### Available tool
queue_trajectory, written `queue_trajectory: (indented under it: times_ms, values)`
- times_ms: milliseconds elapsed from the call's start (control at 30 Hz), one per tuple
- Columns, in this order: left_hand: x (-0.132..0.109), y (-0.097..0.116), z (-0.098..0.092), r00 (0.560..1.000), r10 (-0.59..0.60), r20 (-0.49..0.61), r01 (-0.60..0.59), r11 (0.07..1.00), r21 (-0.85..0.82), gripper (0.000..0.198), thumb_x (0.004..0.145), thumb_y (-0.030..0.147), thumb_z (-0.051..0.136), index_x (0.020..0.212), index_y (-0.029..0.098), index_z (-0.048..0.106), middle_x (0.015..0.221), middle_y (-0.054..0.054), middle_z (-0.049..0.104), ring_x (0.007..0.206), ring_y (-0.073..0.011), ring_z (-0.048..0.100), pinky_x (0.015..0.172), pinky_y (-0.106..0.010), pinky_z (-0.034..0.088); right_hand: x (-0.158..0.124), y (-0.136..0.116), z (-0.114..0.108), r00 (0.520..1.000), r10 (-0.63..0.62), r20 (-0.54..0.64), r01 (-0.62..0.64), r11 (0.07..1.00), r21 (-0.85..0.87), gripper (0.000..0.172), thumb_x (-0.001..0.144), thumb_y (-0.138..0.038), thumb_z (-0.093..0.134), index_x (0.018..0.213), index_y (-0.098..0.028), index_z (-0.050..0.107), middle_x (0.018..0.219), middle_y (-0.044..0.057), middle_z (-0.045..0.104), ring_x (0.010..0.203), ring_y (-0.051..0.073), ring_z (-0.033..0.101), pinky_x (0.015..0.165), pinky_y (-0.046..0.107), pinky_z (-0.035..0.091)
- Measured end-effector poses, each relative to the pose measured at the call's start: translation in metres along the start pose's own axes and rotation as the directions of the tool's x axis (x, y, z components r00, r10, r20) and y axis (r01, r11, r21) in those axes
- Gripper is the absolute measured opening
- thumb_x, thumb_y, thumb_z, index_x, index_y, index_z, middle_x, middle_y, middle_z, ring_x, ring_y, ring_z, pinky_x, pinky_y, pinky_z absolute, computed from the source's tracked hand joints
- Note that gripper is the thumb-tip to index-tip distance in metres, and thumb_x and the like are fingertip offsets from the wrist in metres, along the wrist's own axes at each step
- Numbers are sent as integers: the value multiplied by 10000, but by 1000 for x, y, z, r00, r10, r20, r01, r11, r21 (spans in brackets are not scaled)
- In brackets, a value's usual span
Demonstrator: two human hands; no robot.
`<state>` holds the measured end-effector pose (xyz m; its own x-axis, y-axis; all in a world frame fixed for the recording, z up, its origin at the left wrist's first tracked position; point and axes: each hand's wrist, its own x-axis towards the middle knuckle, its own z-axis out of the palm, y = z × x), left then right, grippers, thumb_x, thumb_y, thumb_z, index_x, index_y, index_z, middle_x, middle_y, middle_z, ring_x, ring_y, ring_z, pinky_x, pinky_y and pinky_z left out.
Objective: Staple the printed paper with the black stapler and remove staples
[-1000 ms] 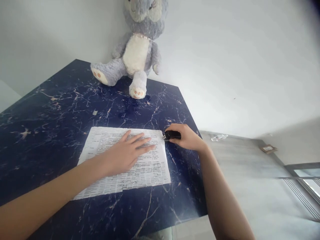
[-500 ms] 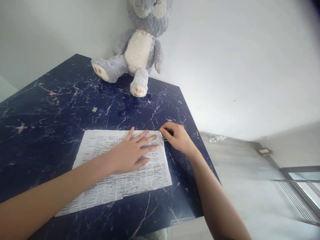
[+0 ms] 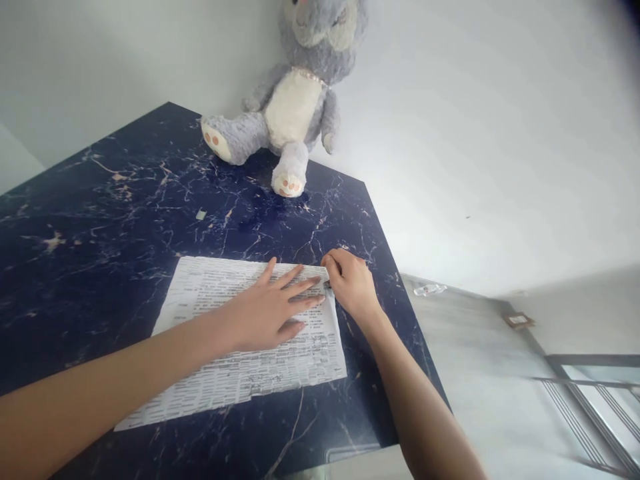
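Note:
A sheet of paper [image 3: 295,367] covered in printed lines lies on the dark blue marbled table [image 3: 125,267]. My left hand [image 3: 273,307] rests flat on its upper right part, palm down, fingers spread. At the sheet's upper right corner, my right hand [image 3: 350,280] has its fingers curled and pinched together. A small dark thing shows between those fingers and the paper's edge, too small and covered to name. The fingertips of my left hand lie close beside it, without touching my right hand.
A grey and white plush bear [image 3: 295,107] sits at the table's back edge against the wall. A small pale scrap [image 3: 201,215] lies left of centre. On the floor to the right are a clear plastic item [image 3: 430,290] and a brown item [image 3: 519,321].
The view has shifted a little, so the bear and table appear farther right. My right hand has turned and its fingers are curled more tightly at the paper's corner. My left hand stays flat.

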<state>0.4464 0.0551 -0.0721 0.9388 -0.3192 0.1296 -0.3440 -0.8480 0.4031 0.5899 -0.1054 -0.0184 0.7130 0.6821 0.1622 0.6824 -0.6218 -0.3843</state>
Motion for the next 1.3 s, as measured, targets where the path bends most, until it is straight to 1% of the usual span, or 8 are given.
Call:
queue_trajectory:
  times_ms: [233,400,500,733,933,1100,1200,1300]
  values:
    - [-2,4,2,1000,-18,26,17,1000,15,643,1036,480,447,1647,391,271,1733,19,128,1608,-355,79,1236,-667,-120,-4,-6,3,1000,-4,7,5,997,-82,433,1096,-286,285,874,-243,654,902,-4,684,785,164,608,711,293,310]
    - [0,2,5,1000,-26,12,26,1000,10,662,1027,496,461,1650,380,268,1730,1,157,1604,-371,97,1226,-685,-122,-4,-7,8,999,-35,-7,34,987,-156,434,1101,-277,295,852,-235,648,886,-1,677,807,168,605,739,298,309]
    - [1,1,6,999,-36,-5,36,999,-9,648,1029,485,468,1643,384,289,1730,-2,165,1603,-381,96,1217,-700,-123,-4,-7,10,999,-34,-18,31,986,-162,430,1100,-261,294,862,-235,652,901,-1,683,807,168,600,721,294,298]
    - [1,-1,9,998,-18,-56,14,998,-58,561,1014,474,515,1569,441,435,1716,24,239,1594,-396,136,1219,-710,-92,-4,-9,11,1000,-15,-27,10,987,-161,420,1086,-233,310,842,-229,651,895,3,684,798,171,591,704,295,280]
    - [1,0,9,999,-29,-36,26,998,-63,574,1008,470,522,1573,434,428,1718,19,227,1596,-384,141,1210,-706,-128,-1,-8,14,999,5,-51,-15,980,-199,414,1078,-225,320,833,-229,653,881,7,690,795,179,598,721,306,298]
    - [0,-1,9,999,-29,-40,27,999,-46,538,1028,492,485,1562,435,448,1719,9,239,1594,-386,149,1211,-708,-117,-2,-13,23,997,-10,-74,-18,932,-361,411,1085,-247,319,816,-210,627,905,47,693,888,215,624,798,330,337]
    - [-2,-2,9,999,-12,-35,10,999,-35,499,1043,506,460,1537,433,489,1726,3,223,1595,-383,147,1214,-705,-112,-6,-18,35,995,-55,-86,5,868,-496,381,1085,-287,329,915,-192,656,987,105,691,957,262,613,845,365,351]
    - [-2,-3,9,1000,-4,-27,4,1000,-2,466,1063,521,417,1496,411,551,1735,-8,190,1600,-376,128,1215,-699,-123,-8,-21,42,994,-77,-74,25,843,-537,351,1076,-304,347,1011,-173,666,1022,139,683,977,289,605,872,394,355]
